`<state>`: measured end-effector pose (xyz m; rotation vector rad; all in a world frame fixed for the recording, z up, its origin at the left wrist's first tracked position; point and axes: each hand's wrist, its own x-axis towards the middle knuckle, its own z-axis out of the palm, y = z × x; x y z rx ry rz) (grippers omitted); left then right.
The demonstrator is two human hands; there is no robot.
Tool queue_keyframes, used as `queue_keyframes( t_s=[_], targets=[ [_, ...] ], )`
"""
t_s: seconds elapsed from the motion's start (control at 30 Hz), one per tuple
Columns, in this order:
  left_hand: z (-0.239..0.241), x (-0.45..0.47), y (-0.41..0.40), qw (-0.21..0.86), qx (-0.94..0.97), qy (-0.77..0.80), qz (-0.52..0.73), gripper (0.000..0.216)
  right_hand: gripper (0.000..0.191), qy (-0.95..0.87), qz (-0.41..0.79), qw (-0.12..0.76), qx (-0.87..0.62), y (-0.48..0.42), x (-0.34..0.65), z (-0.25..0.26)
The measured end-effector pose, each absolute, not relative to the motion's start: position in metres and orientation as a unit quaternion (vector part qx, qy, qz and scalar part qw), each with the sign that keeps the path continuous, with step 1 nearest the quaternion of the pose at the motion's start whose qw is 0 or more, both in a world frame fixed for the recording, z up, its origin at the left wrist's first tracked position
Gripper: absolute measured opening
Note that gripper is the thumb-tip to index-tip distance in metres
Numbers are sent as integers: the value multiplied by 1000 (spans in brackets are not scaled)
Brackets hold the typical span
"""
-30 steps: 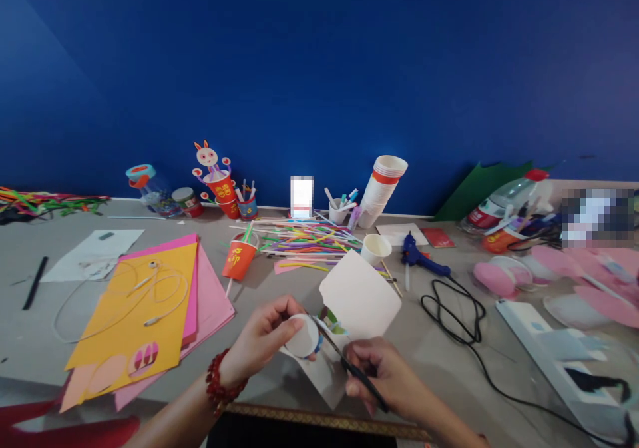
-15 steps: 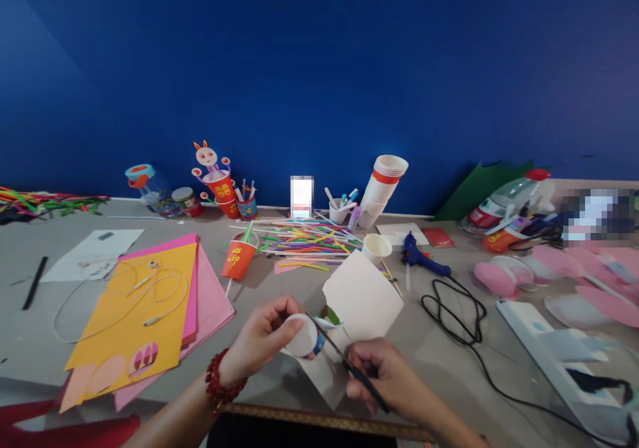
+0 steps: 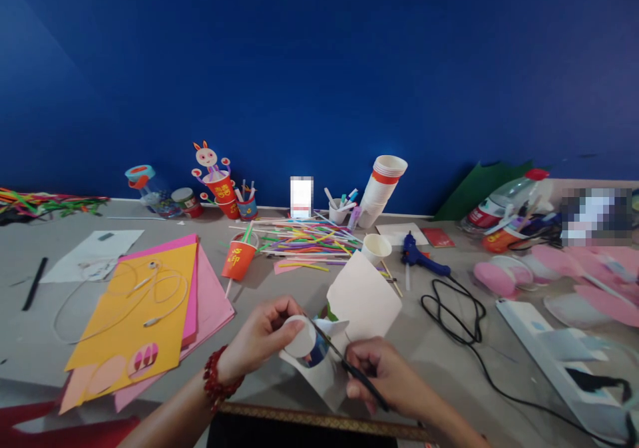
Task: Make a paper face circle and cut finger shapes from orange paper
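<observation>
Presently, near table (image 3: 449, 361) front edge:
Left hand (image 3: 262, 341): clamped on paper cup (image 3: 307, 343) (light, crushable; best gripped at base).
Right hand (image 3: 384, 375): closed on scissors (image 3: 349, 361).

Phone screen (image 3: 301, 197) & right-side item (image 3: 596, 216) blurred (pixelated)

A deep blue wall (image 3: 319, 68) rises behind the grey table (image 3: 30, 341), evenly lit.

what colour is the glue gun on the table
Blue, with a black cord; the glue gun shows best in the head view, right of the straws.
</observation>
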<state>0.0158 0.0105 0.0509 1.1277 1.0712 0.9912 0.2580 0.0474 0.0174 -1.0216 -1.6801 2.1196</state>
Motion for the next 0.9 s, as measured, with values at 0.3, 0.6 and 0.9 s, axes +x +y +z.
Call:
queue_keyframes(
  t_s=[0.3,0.6,0.9],
  targets=[
    [55,17,10,622,466,455,433,35,59,-566,744,115,-337,46,257,18],
    [52,17,10,634,459,448,432,35,61,-570,742,120,-331,46,256,14],
    [51,17,10,641,455,442,433,36,64,-589,729,113,-330,46,255,19]
  ],
)
